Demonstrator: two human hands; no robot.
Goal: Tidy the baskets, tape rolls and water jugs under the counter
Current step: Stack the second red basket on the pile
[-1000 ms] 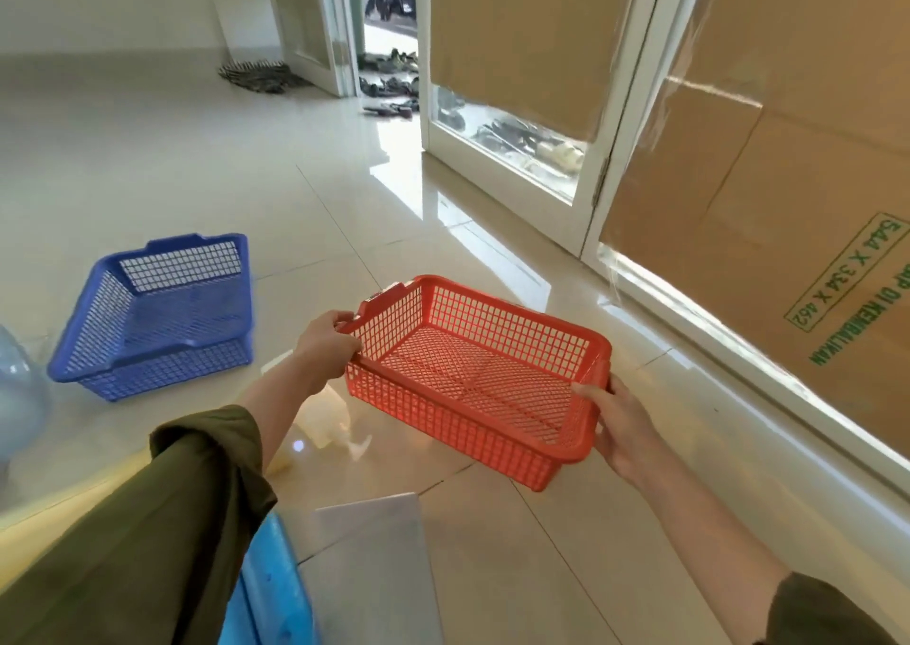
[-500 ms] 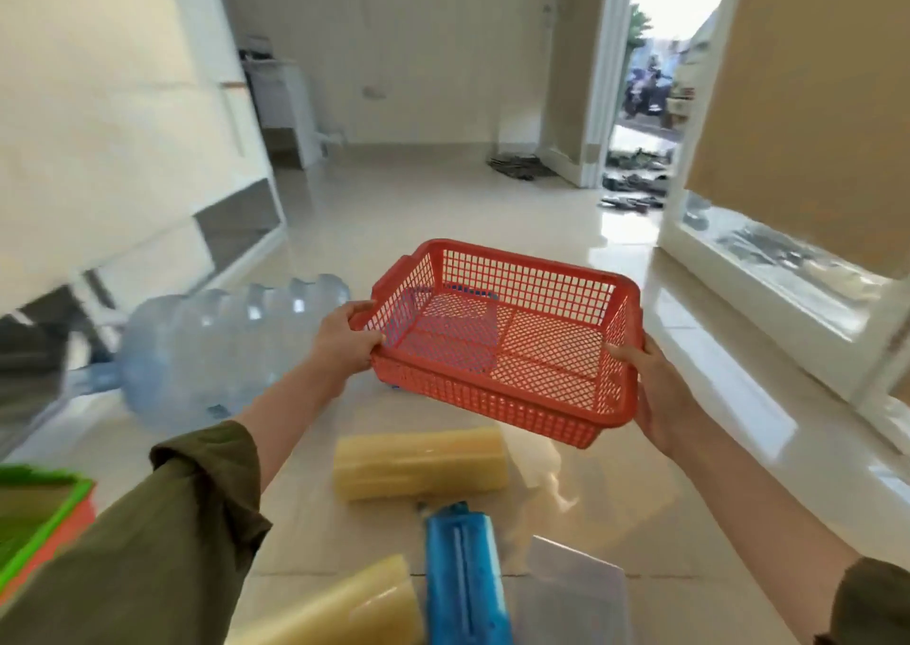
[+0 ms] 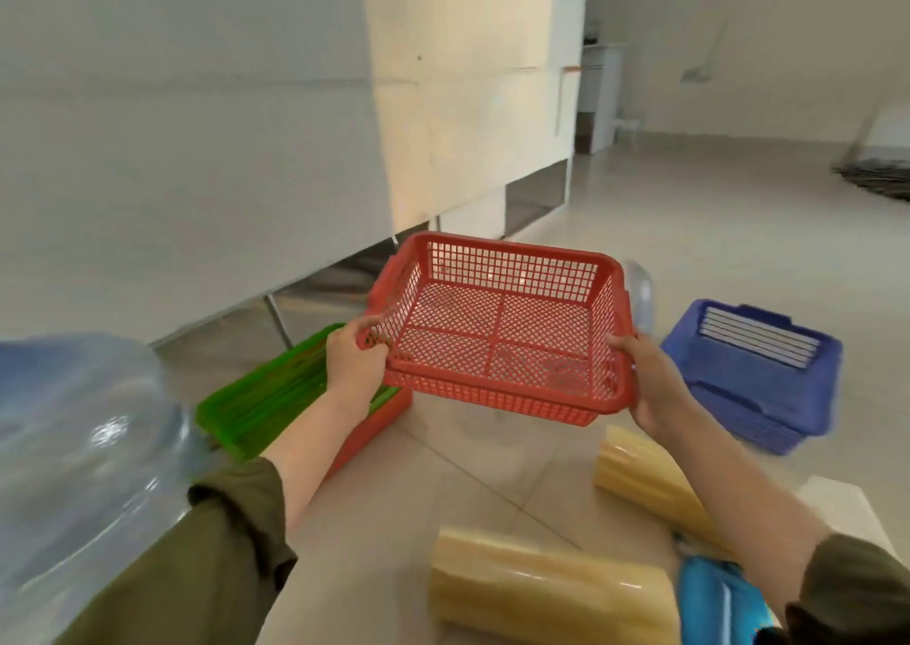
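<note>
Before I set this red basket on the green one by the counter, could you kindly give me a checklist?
1. Grip of the left hand on the rim of the red basket: ok, fingers curled over it.
2. Grip of the right hand on the opposite rim: ok.
3. The red basket empty and roughly level: ok.
4. The green basket empty: cannot tell, blurred, partly behind the left arm.
5. The tape roll out of the way: ok, lying nearer the person.
</note>
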